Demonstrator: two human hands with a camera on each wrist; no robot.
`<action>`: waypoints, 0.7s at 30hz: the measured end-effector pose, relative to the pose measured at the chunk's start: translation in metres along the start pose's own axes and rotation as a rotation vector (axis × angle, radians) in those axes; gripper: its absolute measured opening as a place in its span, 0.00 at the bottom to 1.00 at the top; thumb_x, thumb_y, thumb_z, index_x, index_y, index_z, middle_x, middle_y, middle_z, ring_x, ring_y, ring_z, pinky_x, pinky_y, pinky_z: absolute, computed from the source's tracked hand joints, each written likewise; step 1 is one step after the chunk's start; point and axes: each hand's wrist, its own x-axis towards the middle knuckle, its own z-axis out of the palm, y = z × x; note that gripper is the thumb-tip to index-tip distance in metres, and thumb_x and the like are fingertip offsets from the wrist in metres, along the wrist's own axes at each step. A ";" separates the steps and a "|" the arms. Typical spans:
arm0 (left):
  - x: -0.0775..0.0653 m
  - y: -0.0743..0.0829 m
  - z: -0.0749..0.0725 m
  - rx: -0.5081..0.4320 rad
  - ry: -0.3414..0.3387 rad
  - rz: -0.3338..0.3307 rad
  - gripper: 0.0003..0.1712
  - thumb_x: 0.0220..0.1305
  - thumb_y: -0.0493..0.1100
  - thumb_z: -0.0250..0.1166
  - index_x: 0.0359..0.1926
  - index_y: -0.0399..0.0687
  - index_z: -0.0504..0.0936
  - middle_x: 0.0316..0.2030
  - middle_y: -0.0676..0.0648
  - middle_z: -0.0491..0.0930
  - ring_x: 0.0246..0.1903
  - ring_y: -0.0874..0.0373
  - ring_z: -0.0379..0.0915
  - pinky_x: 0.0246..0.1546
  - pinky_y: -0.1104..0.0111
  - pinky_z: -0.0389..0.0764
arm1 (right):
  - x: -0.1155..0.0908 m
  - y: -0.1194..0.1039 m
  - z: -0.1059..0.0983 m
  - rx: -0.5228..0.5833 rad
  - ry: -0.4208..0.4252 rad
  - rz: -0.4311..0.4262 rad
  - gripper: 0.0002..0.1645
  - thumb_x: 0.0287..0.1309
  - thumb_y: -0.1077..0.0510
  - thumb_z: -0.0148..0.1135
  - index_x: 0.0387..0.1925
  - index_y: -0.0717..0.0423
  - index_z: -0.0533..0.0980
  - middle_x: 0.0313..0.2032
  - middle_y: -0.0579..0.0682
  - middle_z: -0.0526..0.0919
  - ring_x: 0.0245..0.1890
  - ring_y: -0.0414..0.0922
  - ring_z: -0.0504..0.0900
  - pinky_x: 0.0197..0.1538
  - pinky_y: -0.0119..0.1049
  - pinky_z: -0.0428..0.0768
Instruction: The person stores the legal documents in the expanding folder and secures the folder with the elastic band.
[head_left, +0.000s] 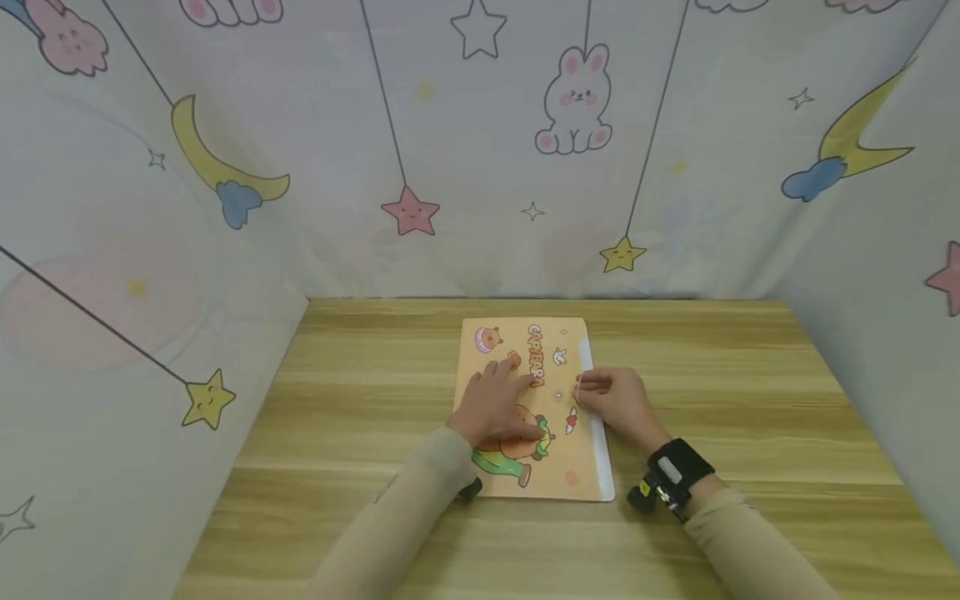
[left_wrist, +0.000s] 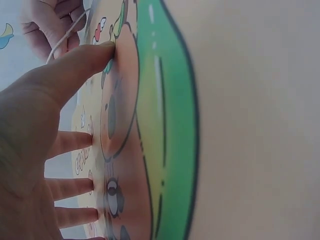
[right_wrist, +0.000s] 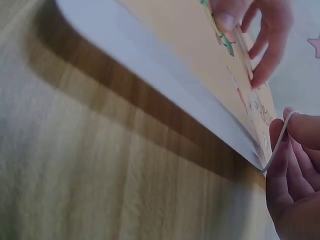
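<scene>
An orange file folder (head_left: 551,475) with capybara cartoons lies on the table, a white strip along its right edge. My left hand (head_left: 495,404) rests on its face with fingers spread and fingertips pressed to the printed cover. At the right edge, my right hand (head_left: 618,404) pinches a thin white string (right_wrist: 276,150) between thumb and fingers. In the right wrist view, the string runs from the pinch down to the folder's edge. A small round button (head_left: 558,395) sits on the cover just left of the right fingertips.
The wood-grain table (head_left: 360,417) extends on both sides of the folder. A pale curtain (head_left: 495,150) printed with stars, moons and a bunny stands behind the table and along both sides. My right wrist wears a black strap (head_left: 693,468) with a small camera.
</scene>
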 end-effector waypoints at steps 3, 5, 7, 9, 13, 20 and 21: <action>0.000 0.000 -0.001 -0.001 -0.004 -0.002 0.55 0.49 0.80 0.71 0.75 0.65 0.73 0.79 0.46 0.57 0.71 0.46 0.60 0.67 0.46 0.70 | 0.003 -0.001 0.003 -0.072 -0.006 -0.063 0.19 0.61 0.62 0.74 0.51 0.68 0.85 0.42 0.60 0.91 0.41 0.52 0.91 0.43 0.42 0.88; 0.000 0.001 -0.001 -0.005 -0.006 -0.001 0.55 0.49 0.80 0.71 0.75 0.65 0.73 0.79 0.46 0.58 0.71 0.46 0.60 0.67 0.46 0.70 | 0.005 -0.002 0.005 -0.125 -0.034 -0.100 0.20 0.62 0.64 0.72 0.53 0.70 0.83 0.43 0.61 0.90 0.41 0.53 0.90 0.44 0.44 0.88; 0.000 0.001 -0.001 -0.005 -0.006 -0.001 0.55 0.49 0.80 0.71 0.75 0.65 0.73 0.79 0.45 0.59 0.70 0.46 0.60 0.66 0.47 0.70 | 0.008 -0.004 0.009 -0.188 -0.063 -0.130 0.20 0.63 0.65 0.70 0.55 0.71 0.82 0.44 0.62 0.89 0.42 0.53 0.90 0.45 0.44 0.88; 0.000 0.001 -0.002 -0.006 -0.006 0.001 0.55 0.49 0.79 0.72 0.75 0.64 0.73 0.78 0.45 0.59 0.70 0.46 0.61 0.65 0.47 0.70 | 0.010 -0.006 0.012 -0.258 -0.092 -0.171 0.20 0.63 0.66 0.69 0.56 0.71 0.82 0.45 0.62 0.88 0.43 0.53 0.89 0.47 0.45 0.87; 0.000 0.002 -0.004 -0.002 -0.006 0.007 0.55 0.49 0.79 0.72 0.75 0.63 0.73 0.78 0.44 0.59 0.69 0.46 0.62 0.64 0.47 0.71 | 0.013 -0.009 0.016 -0.368 -0.126 -0.271 0.18 0.62 0.68 0.68 0.54 0.69 0.83 0.43 0.60 0.87 0.42 0.52 0.87 0.47 0.46 0.86; -0.001 0.004 -0.006 -0.008 -0.008 0.006 0.52 0.51 0.77 0.73 0.74 0.64 0.75 0.78 0.43 0.60 0.69 0.45 0.62 0.63 0.47 0.71 | 0.018 -0.021 0.020 -0.490 -0.178 -0.336 0.05 0.57 0.68 0.68 0.30 0.57 0.82 0.26 0.46 0.75 0.28 0.42 0.73 0.33 0.35 0.71; -0.001 0.004 -0.005 -0.008 -0.010 0.006 0.52 0.51 0.77 0.73 0.74 0.64 0.74 0.78 0.43 0.60 0.69 0.44 0.62 0.64 0.46 0.71 | 0.020 -0.023 0.021 -0.518 -0.183 -0.343 0.09 0.57 0.68 0.68 0.26 0.54 0.79 0.24 0.45 0.71 0.26 0.42 0.70 0.32 0.35 0.67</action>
